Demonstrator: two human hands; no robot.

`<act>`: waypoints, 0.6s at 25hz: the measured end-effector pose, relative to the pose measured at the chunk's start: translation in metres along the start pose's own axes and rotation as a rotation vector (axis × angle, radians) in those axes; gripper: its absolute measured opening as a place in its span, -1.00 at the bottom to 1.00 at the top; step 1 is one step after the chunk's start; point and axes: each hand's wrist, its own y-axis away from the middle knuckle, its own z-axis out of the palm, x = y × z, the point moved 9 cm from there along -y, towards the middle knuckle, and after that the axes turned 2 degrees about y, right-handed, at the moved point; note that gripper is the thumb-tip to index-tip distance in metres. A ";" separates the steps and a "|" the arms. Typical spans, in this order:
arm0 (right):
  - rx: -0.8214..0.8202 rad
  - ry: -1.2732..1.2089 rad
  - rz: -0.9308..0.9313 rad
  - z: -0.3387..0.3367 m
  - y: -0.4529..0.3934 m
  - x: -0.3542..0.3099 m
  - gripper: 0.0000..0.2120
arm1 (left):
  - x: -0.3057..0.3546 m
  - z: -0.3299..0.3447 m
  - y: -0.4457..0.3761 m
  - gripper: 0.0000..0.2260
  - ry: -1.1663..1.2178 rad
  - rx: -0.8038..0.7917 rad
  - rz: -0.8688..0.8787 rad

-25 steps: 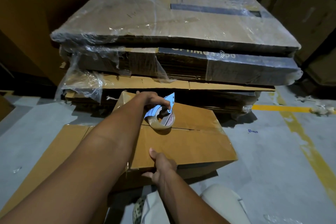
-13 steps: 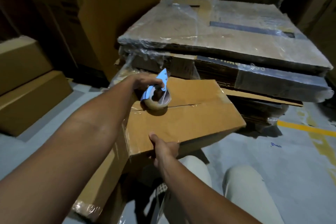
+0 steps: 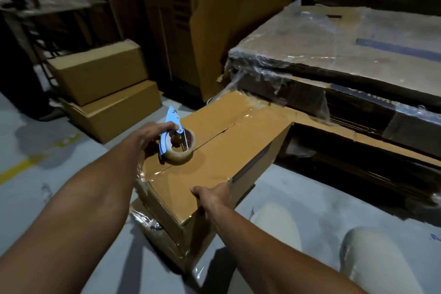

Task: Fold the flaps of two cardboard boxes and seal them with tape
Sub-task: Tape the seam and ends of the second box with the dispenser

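A brown cardboard box (image 3: 222, 150) lies in front of me with its top flaps folded shut and clear tape along the middle seam. My left hand (image 3: 149, 132) grips a blue tape dispenser (image 3: 177, 142) whose roll rests on the box top near the seam. My right hand (image 3: 213, 196) clamps the box's near edge, thumb on top. The box sits on another flat cardboard piece (image 3: 157, 229) wrapped in plastic film.
Two closed cardboard boxes (image 3: 102, 88) are stacked at the left. A tall pile of plastic-wrapped flattened cartons (image 3: 346, 59) fills the right. Upright cardboard sheets (image 3: 222, 21) stand behind. The grey floor (image 3: 35, 174) has a yellow line. My knees (image 3: 372, 253) show at lower right.
The view has swung left and the box now appears turned diagonally. My left hand with the dispenser stays on the box top, my right hand stays on the near edge.
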 end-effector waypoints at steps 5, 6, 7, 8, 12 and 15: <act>-0.030 0.077 -0.053 0.020 0.005 0.003 0.09 | -0.037 -0.025 -0.010 -0.48 -0.201 -0.040 -0.105; -0.043 0.114 -0.073 0.022 0.003 0.000 0.11 | -0.044 -0.033 -0.011 -0.38 -0.252 -0.044 -0.124; -0.054 0.151 -0.093 0.023 0.001 -0.004 0.12 | -0.049 -0.039 -0.014 -0.32 -0.279 -0.049 -0.138; -0.059 0.182 -0.111 0.024 -0.001 -0.008 0.14 | -0.052 -0.042 -0.014 -0.30 -0.292 -0.052 -0.149; -0.059 0.271 -0.137 0.020 0.002 -0.014 0.19 | -0.045 -0.032 -0.020 -0.34 -0.329 -0.034 -0.142; -0.084 0.361 -0.179 0.013 0.007 -0.015 0.23 | -0.027 -0.025 -0.035 -0.43 -0.438 -0.005 -0.006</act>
